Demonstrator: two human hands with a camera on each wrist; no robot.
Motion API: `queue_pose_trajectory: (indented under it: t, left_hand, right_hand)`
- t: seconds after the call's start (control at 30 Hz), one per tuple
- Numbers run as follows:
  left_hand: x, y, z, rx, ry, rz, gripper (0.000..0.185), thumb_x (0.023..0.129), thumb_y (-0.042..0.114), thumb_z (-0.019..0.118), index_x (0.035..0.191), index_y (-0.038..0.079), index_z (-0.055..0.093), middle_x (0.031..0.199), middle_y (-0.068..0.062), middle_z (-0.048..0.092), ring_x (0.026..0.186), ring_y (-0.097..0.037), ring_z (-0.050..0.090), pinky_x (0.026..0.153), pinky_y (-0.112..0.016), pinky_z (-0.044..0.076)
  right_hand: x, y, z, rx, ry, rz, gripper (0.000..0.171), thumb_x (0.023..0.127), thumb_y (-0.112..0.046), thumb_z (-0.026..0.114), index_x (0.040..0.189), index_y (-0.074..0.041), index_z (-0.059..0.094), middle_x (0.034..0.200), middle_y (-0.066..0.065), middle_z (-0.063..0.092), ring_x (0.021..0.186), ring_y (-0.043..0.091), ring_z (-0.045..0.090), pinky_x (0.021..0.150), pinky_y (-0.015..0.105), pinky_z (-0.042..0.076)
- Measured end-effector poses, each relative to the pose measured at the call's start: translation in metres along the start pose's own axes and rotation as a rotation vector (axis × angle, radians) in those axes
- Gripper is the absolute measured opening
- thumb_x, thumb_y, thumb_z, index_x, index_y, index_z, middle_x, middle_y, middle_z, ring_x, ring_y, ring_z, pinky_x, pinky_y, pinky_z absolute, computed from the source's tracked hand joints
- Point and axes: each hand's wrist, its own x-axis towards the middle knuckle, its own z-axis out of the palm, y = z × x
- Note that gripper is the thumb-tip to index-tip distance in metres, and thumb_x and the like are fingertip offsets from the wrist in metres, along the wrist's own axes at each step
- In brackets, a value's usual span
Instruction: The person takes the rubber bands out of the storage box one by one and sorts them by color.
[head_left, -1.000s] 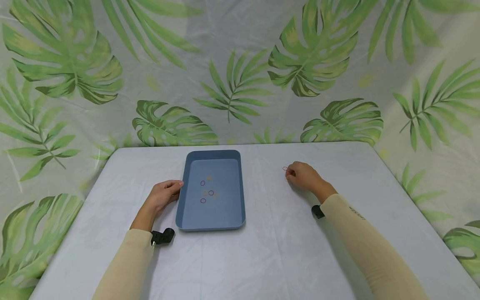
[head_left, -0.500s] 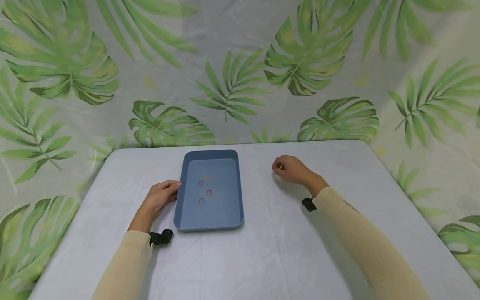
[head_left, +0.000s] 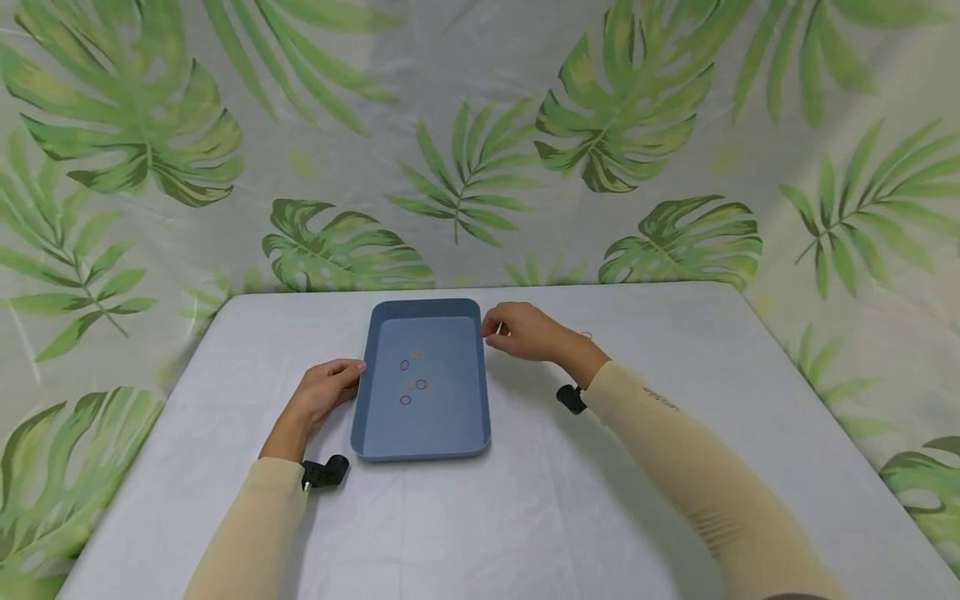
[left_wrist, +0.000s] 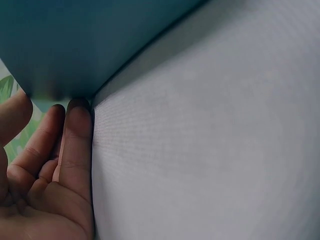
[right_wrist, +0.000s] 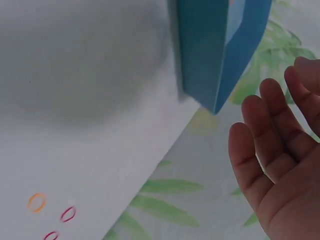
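A blue-grey rectangular tray [head_left: 442, 433] stands on the white table, with several small rubber bands inside, among them a purple rubber band [head_left: 421, 384] and an orange rubber band [head_left: 417, 356]. My left hand [head_left: 327, 390] holds the tray's left side, thumb at the rim and fingertips against the outer wall [left_wrist: 55, 65]. At the right rim my right hand [head_left: 528, 332] hovers with thumb and index finger pinched together on a rubber band, which is too small and hidden to make out. Its other fingers [right_wrist: 250, 155] are loosely bent.
On the table right of the tray lie an orange band [right_wrist: 36, 202] and a red band [right_wrist: 68, 213], plus another red band [right_wrist: 50, 235] at the frame's lower edge. A leaf-print cloth [head_left: 465, 167] hangs behind the table's back edge.
My right hand has lifted off the table by the loose bands and moved left to the tray's right rim. The left hand and the tray have stayed in place.
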Motion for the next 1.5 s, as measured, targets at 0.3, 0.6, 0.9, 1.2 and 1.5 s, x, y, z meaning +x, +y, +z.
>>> queue_pose_trajectory:
  t: [0.3, 0.6, 0.9, 1.2, 1.5]
  left_hand:
    - [-0.001, 0.001, 0.0, 0.004, -0.005, 0.005, 0.048, 0.103, 0.031, 0.054, 0.139, 0.0, 0.053, 0.148, -0.019, 0.051, 0.125, -0.015, 0.056, 0.101, -0.024, 0.052]
    - [-0.001, 0.002, -0.001, 0.0, -0.001, 0.004, 0.048, 0.103, 0.031, 0.054, 0.14, 0.0, 0.053, 0.149, -0.019, 0.049, 0.132, -0.022, 0.052, 0.11, -0.033, 0.048]
    - [0.0, 0.0, 0.0, -0.002, 0.005, 0.001, 0.047, 0.103, 0.03, 0.055, 0.138, -0.001, 0.055, 0.147, -0.019, 0.051, 0.12, -0.013, 0.057, 0.097, -0.021, 0.053]
    - [0.001, 0.0, 0.0, -0.013, 0.009, -0.006, 0.048, 0.102, 0.031, 0.055, 0.139, 0.0, 0.054, 0.148, -0.019, 0.05, 0.133, -0.024, 0.051, 0.112, -0.035, 0.047]
    - [0.001, 0.0, -0.001, -0.006, 0.01, -0.008, 0.047, 0.103, 0.03, 0.055, 0.138, 0.0, 0.055, 0.147, -0.018, 0.051, 0.129, -0.02, 0.054, 0.108, -0.031, 0.05]
  right_hand:
    - [0.017, -0.023, 0.001, -0.02, -0.056, -0.035, 0.015, 0.097, -0.012, 0.06, 0.107, -0.006, 0.069, 0.109, 0.009, 0.069, 0.101, 0.024, 0.066, 0.09, 0.036, 0.056]
    - [0.035, -0.05, -0.006, -0.005, -0.078, -0.043, 0.016, 0.098, -0.013, 0.06, 0.109, -0.008, 0.07, 0.114, 0.009, 0.068, 0.103, 0.023, 0.064, 0.092, 0.035, 0.055]
    - [0.045, -0.061, 0.018, -0.029, -0.149, -0.037, 0.017, 0.098, -0.013, 0.06, 0.11, -0.006, 0.07, 0.116, 0.009, 0.069, 0.109, 0.027, 0.065, 0.094, 0.035, 0.055]
    - [0.048, -0.05, 0.063, -0.09, -0.146, -0.026, 0.011, 0.096, -0.013, 0.063, 0.098, -0.008, 0.072, 0.107, 0.006, 0.07, 0.101, 0.02, 0.063, 0.092, 0.034, 0.054]
    - [0.046, -0.051, 0.077, -0.142, -0.151, 0.038, 0.012, 0.097, -0.016, 0.062, 0.099, -0.01, 0.072, 0.106, 0.005, 0.067, 0.097, 0.018, 0.059, 0.091, 0.034, 0.053]
